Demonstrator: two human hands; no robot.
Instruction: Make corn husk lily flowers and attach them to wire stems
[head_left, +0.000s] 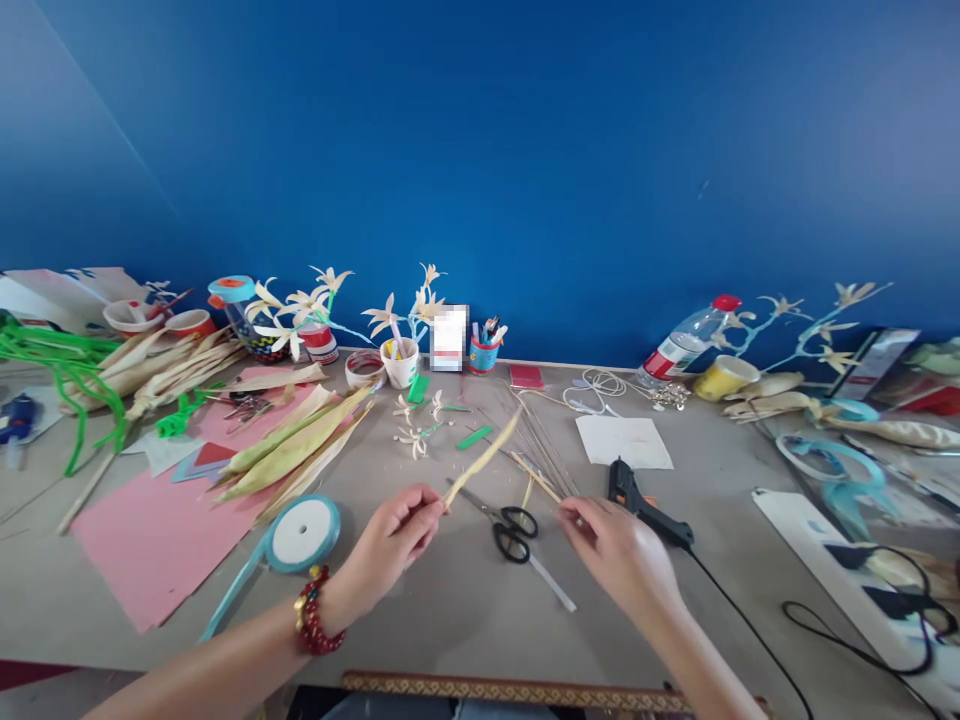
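Between the fingertips of my left hand [409,532] is the lower end of a pale yellow husk strip [484,460], which points up and to the right. My right hand [615,545] pinches the near end of a thin wooden stick [536,476] beside several thin wires [546,440]. Black-handled scissors [512,530] lie on the table between my hands, with a clear glue stick [553,584] by their handles. A black glue gun [641,503] lies just beyond my right hand. Left of my left hand is a roll of blue ribbon [302,533].
Corn husks [292,450] and pink paper [161,545] cover the left side. Husk flowers in cups [399,362], a pen cup [484,355] and a bottle [686,342] stand along the blue wall. A white power strip [825,560] and black cords lie at right.
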